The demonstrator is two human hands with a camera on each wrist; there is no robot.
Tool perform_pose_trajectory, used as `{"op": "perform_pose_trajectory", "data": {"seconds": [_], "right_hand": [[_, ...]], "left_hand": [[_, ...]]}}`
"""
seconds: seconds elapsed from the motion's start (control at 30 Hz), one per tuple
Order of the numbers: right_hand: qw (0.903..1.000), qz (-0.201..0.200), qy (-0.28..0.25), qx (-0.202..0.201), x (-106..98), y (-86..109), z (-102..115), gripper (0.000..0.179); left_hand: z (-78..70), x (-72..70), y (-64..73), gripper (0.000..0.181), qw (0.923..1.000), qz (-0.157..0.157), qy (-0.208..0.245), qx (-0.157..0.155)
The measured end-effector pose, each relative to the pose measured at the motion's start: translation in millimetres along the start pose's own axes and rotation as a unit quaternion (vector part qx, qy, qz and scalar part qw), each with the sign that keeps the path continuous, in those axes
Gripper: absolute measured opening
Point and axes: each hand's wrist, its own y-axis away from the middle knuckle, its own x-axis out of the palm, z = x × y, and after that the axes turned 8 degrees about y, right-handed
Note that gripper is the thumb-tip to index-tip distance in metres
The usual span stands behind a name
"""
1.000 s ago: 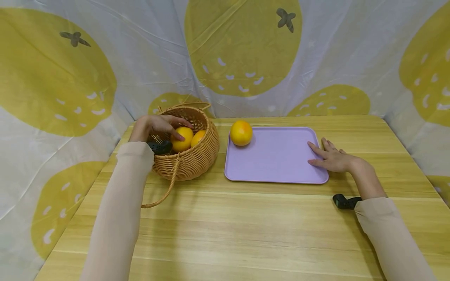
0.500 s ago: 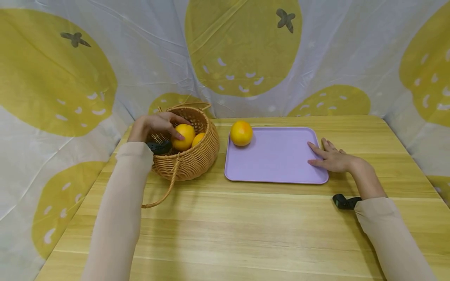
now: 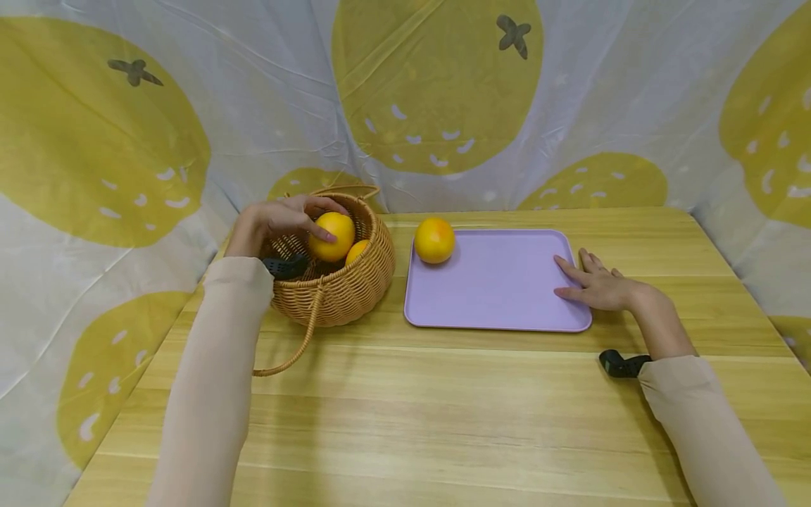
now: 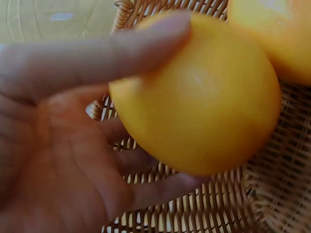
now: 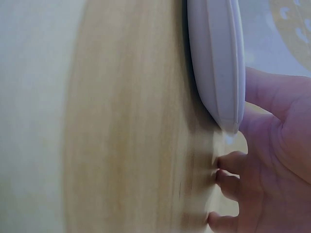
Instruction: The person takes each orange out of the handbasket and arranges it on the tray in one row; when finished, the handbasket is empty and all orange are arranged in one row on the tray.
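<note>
Inside the wicker basket (image 3: pixel 357 292), toward its rim, my left hand (image 3: pixel 290 215) grips an orange (image 3: pixel 340 243). The left wrist view shows the thumb across the top of this fruit and the other fingers beneath it. A second orange (image 4: pixel 279 36) lies in the basket beside it, partly hidden by the rim in the head view. Another orange (image 3: pixel 434 240) sits at the back left corner of the lilac tray (image 3: pixel 494 289). My right hand (image 3: pixel 605 290) rests with spread, straight fingers on the tray's right edge, some fingertips down on the table.
The wooden table (image 3: pixel 443 408) runs back to a fabric backdrop (image 3: pixel 443 84) printed with yellow fruit. One basket handle (image 3: pixel 304 345) hangs down toward the front, the other (image 3: pixel 345 187) leans at the back. The basket stands left of the tray.
My left hand has lifted the gripped orange a little, upward and slightly right, within the basket. The right hand, the tray and the orange on it have stayed put.
</note>
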Motion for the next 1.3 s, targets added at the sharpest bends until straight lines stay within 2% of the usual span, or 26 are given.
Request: {"op": "perform_pose_trajectory", "data": {"seconds": [0.17,0.3,0.43,0.53,0.73,0.87,0.93,1.1,1.3], "right_hand": [[1.0,0.0,-0.001,0.001,0,-0.2,0,0.082],[1.0,-0.001,-0.001,0.002,1,-0.9,-1,0.081],[1.0,-0.001,-0.003,0.003,0,0.1,-1,0.081],[1.0,-0.001,-0.005,0.003,0,0.5,-1,0.081],[1.0,-0.002,-0.005,0.004,1,-0.1,-2,0.081],[1.0,-0.003,-0.005,0.006,1,0.2,-2,0.082],[1.0,-0.003,-0.004,0.006,1,0.6,-1,0.082],[0.9999,-0.001,-0.007,0.008,2,1.7,1,0.081],[0.9997,-0.003,-0.022,0.004,4,-0.8,-2,0.085]], "left_hand": [[-9.3,-0.3,10.4,0.06,0.9997,-0.002,0.011,0.021],[-16.3,-1.7,17.6,0.055,0.9975,-0.003,0.018,0.068],[-24.8,-0.6,20.0,0.051,0.9922,-0.002,0.032,0.121],[-33.4,2.5,20.4,0.048,0.9864,0.009,0.072,0.148],[-53.5,12.3,16.9,0.039,0.97,0.021,0.166,0.176],[-70.8,26.5,13.0,0.037,0.9573,0.007,0.204,0.205],[-81.1,35.6,10.3,0.037,0.9545,-0.012,0.207,0.215],[-108.6,61.2,1.0,0.037,0.9601,-0.055,0.179,0.208],[-131.7,90.6,-21.2,0.036,0.9624,-0.071,0.171,0.198]]}}
